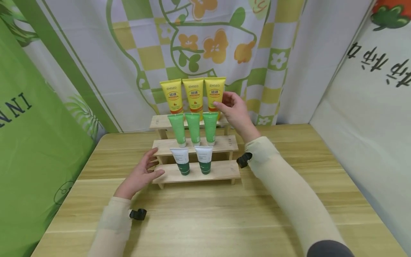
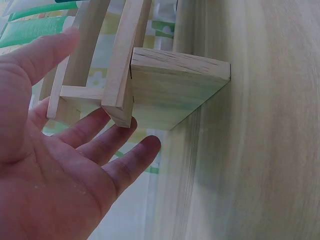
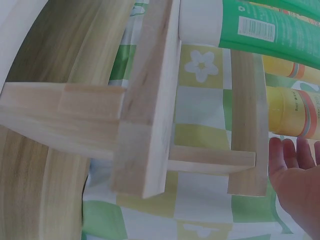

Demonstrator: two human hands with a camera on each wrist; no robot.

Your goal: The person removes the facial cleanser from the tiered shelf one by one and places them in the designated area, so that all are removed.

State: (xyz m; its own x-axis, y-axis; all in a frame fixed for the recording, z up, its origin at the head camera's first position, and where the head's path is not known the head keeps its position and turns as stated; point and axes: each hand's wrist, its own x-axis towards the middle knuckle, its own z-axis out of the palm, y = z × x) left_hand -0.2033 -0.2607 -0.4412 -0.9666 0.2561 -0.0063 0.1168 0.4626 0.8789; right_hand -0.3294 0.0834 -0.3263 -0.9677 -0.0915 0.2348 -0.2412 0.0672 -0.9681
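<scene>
The right sleeve (image 1: 290, 189), plain cream, ends in a creased right cuff (image 1: 261, 150). Just left of that cuff sits a blocky black wrist camera (image 1: 244, 160); well behind it shows a rounded dark grey patch (image 1: 329, 248), material unclear. Farther left of the cuff, the left sleeve (image 1: 110, 225), also cream, has a matching black left wrist camera (image 1: 138, 214).

Left hand (image 1: 142, 174) lying around 8 o'clock in head view, fingers loosely spreading toward 1 o'clock, left thumb (image 1: 155, 174) standing apart, aiming at 3. Left wrist view: palm (image 2: 55, 195) facing camera, fingers bending slightly. Left forearm (image 1: 112, 225) extending from 7 o'clock, cream sleeve covering it to the wrist. Right hand (image 1: 237, 112) reaching to 2 o'clock, sitting higher than left; pinching, right thumb (image 1: 222, 107) pointing at 10. Right forearm (image 1: 289, 189), also wearing cream, slanting from 5 o'clock toward 11.
</scene>
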